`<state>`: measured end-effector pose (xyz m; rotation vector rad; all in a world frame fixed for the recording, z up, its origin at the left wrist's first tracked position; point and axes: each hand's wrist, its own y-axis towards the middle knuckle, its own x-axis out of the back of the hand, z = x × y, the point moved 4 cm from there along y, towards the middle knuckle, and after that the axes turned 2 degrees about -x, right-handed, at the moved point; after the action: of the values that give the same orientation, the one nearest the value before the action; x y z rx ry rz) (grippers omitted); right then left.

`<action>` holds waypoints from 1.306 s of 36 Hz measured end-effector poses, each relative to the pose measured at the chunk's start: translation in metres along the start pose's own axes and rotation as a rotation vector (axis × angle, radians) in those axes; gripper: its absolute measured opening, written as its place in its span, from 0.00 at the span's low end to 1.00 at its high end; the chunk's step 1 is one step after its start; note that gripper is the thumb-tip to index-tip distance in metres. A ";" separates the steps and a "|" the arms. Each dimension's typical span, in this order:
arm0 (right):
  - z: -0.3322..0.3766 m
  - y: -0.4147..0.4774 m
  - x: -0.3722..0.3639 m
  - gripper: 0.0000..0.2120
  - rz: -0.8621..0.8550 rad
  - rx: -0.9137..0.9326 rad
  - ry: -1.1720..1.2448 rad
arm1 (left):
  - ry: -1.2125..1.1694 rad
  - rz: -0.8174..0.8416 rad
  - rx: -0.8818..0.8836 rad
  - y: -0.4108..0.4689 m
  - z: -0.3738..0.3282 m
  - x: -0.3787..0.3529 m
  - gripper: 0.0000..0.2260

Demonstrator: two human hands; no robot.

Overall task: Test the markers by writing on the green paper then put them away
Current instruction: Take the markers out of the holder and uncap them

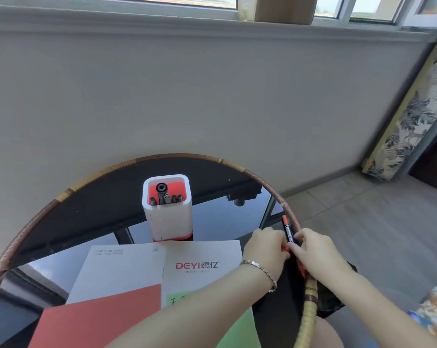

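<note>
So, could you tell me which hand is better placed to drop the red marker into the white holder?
Probably the left. Both hands pinch the red marker, but the left hand sits on the side nearer the white holder, while the right hand is by the table rim.

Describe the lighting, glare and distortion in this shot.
Head view: soft daylight from the window, no hard shadows; the glass table mirrors the pale wall; the wide-angle lens bows the sill and stretches the corners; the whole frame is slightly soft, so print on the marker held by the left hand and right hand is unreadable.
</note>
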<state>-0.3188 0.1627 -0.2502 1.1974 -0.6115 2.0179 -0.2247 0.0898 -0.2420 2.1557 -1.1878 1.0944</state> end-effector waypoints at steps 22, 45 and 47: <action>0.212 -0.033 0.002 0.17 0.029 0.626 0.141 | -0.051 -0.460 0.106 -0.144 0.114 0.164 0.08; 0.209 -0.106 0.067 0.02 0.016 0.667 1.151 | -0.161 -0.599 -0.152 -0.137 0.062 0.165 0.16; 0.204 -0.105 0.051 0.07 0.199 0.542 1.122 | -0.137 -0.547 -0.157 -0.137 0.060 0.158 0.14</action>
<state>-0.1420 0.1059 -0.1067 0.0866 0.4089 2.6706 -0.0332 0.0438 -0.1501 2.2592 -0.6392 0.6044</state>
